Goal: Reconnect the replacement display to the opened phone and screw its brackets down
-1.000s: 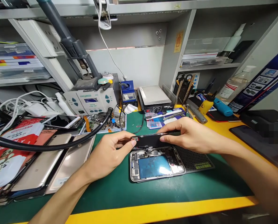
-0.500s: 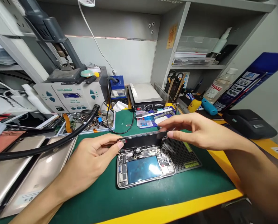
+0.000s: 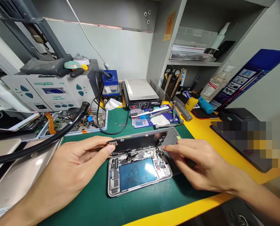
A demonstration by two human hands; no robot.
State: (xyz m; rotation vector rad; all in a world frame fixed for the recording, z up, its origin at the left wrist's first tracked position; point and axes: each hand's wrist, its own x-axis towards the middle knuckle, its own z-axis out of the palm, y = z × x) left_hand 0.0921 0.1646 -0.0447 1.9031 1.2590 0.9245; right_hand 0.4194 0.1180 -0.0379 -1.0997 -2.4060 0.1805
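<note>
An opened smartphone body [image 3: 142, 187] lies on the green mat, its blue-black battery [image 3: 137, 174] and boards facing up. Along its far edge the detached phone screen [image 3: 136, 142] stands tilted up, dark inner side toward me. A flex cable [image 3: 129, 155] runs between screen and body. My left hand [image 3: 83, 163] pinches the screen's left end between thumb and fingers. At the right end, my right hand [image 3: 198, 163] reaches in with the index finger stretched out, its tip at the corner where screen and body meet. No tool shows in it; whether the tip touches anything is unclear.
A perforated black pad [image 3: 174, 135] lies behind and right of the phone. Behind it are screwdrivers [image 3: 166, 126] and a white brush [image 3: 151, 111]. A black hose [image 3: 60, 133] crosses at left, before a tray of circuit boards [image 3: 104, 124]. A hot-air station [image 3: 52, 91] stands behind.
My right hand has let go of the screen's upper right edge and come down to its lower right corner. The left hand still holds the screen. The view has shifted slightly.
</note>
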